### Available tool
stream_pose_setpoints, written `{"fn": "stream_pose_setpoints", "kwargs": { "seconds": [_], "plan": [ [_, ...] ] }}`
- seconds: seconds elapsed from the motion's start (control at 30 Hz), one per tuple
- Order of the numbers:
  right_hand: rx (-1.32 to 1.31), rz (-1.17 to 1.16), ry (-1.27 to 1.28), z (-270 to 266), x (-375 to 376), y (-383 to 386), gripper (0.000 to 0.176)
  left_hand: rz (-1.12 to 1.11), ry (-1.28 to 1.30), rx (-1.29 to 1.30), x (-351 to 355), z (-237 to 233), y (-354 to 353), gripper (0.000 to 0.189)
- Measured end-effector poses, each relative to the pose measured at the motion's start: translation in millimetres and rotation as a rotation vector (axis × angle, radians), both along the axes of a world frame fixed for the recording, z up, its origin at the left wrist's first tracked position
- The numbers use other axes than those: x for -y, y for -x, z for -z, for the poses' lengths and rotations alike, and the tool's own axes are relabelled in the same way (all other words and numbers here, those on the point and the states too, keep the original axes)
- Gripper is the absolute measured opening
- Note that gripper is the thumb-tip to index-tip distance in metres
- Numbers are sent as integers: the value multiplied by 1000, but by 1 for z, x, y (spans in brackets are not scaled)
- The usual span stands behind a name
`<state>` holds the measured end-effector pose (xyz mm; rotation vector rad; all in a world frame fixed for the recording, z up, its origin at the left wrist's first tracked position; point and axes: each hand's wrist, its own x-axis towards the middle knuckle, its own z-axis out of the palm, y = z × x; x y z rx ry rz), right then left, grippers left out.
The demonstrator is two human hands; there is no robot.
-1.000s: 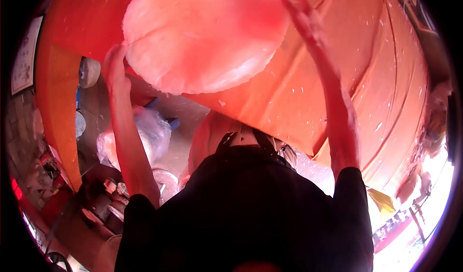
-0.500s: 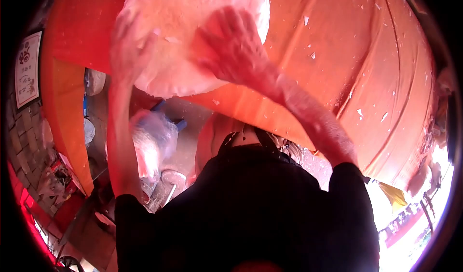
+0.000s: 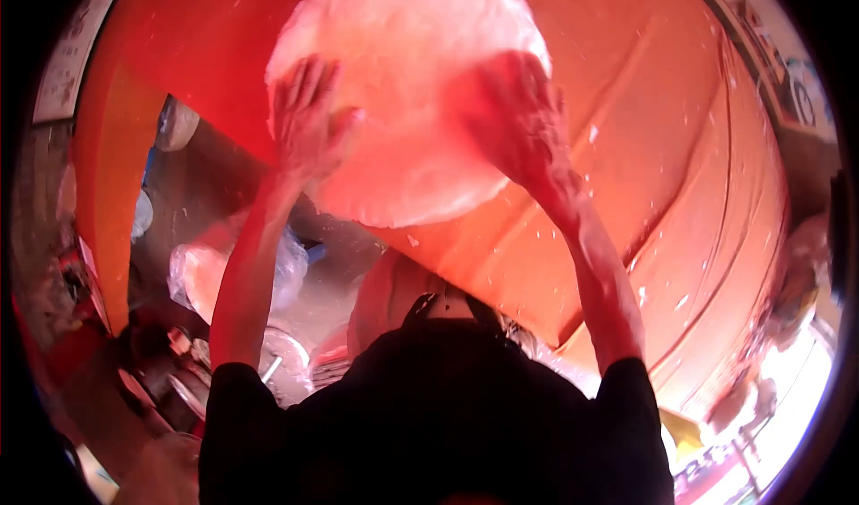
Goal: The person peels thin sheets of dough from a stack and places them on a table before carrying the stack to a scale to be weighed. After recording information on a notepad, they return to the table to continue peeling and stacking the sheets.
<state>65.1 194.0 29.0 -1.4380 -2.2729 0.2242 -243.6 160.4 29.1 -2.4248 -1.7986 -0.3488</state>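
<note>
The left hand [image 3: 309,120] lies over the left edge of a large, round, white fluffy pad [image 3: 403,93], its fingers spread and the thumb held apart; the right hand [image 3: 523,120] lies over the pad's right side, fingers fanned and slightly blurred. The pad sits above the orange and red cloth surface [image 3: 644,201], which is creased and dotted with small white flecks. Beyond the left forearm, a clear plastic bag [image 3: 288,272] holding something pale is near the floor.

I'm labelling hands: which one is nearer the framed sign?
Left. The left hand is at the left of the pale round sheet, toward the framed sign; the right hand, at its right, is farther.
</note>
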Motion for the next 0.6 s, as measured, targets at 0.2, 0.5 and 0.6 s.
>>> {"fn": "stream_pose_setpoints", "kwargs": {
  "seconds": [0.2,0.5,0.6],
  "plan": [
    [226,-22,-396,-70,-65,39,52,-52,3,43,5,3,-2,68],
    [73,-218,95,3,-192,69,60,-136,-153,277,8,23,1,60],
    [9,-210,230,14,-214,71,62,-327,-191,520,17,4,6,59]
  ]
}}
